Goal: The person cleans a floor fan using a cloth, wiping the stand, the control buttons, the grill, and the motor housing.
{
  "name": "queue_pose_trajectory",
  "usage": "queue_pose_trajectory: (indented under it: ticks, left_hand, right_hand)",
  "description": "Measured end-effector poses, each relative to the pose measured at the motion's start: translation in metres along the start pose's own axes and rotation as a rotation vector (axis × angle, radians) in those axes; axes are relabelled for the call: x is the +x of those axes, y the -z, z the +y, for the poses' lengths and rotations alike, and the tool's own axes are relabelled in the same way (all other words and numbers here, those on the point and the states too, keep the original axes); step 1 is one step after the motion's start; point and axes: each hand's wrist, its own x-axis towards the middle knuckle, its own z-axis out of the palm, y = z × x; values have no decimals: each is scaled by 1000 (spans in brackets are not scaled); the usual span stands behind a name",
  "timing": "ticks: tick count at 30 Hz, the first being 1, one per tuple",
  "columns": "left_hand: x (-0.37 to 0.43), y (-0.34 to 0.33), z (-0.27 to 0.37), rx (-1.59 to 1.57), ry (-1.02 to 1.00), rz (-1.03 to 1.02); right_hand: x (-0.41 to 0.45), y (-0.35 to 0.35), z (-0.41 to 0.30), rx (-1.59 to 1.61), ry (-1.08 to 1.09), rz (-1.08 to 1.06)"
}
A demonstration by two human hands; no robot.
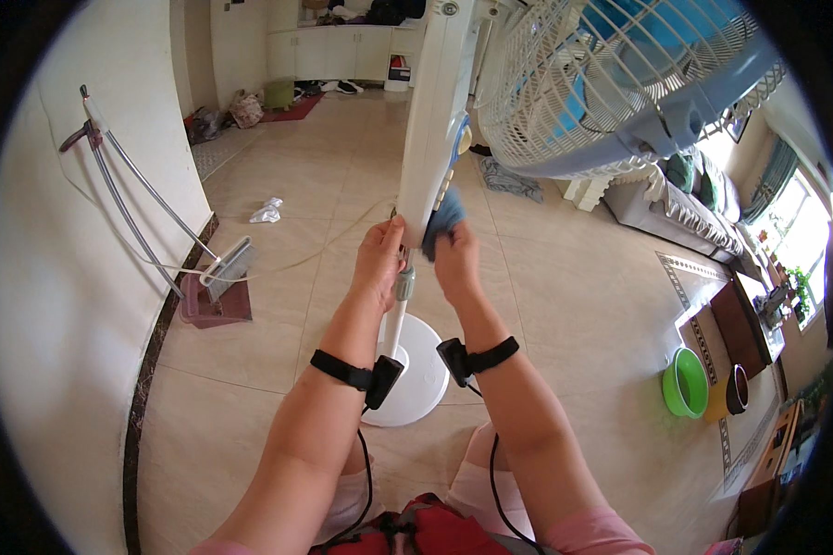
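A white standing electric fan rises in front of me, with its wire-caged head [618, 90] and blue blades at the upper right. My left hand [382, 260] grips the lower end of the fan's white control housing [430, 125] from the left. On the right side of that housing, my right hand [458, 260] holds a blue-grey cloth [444, 218] against it, just below the row of buttons. The cloth is slightly blurred. Below my hands are the pole's grey collar [405, 283] and the round white base [423, 374] on the floor.
At the left, a broom [229, 267] and a dustpan [215, 305] lean by the wall. A pale cord runs from the wall towards the fan. Crumpled white tissue [267, 210] and a grey cloth [510, 180] lie on the tiles. A green basin [685, 383] and a sofa [666, 215] are at the right.
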Motion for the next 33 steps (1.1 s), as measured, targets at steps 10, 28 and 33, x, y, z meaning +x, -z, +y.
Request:
queue_pose_trajectory:
  ticks: [10,28,33]
  left_hand:
    - [-3,4,2,-56,-18,1]
    - [4,-5,0,-272,81,25]
    - [7,-9,1,-518,178,-27]
  right_hand:
    - [9,7,-26,179,121,96]
    - [-13,0,-80,-649,860,184]
    - [-60,6,-24,-835,646,-225]
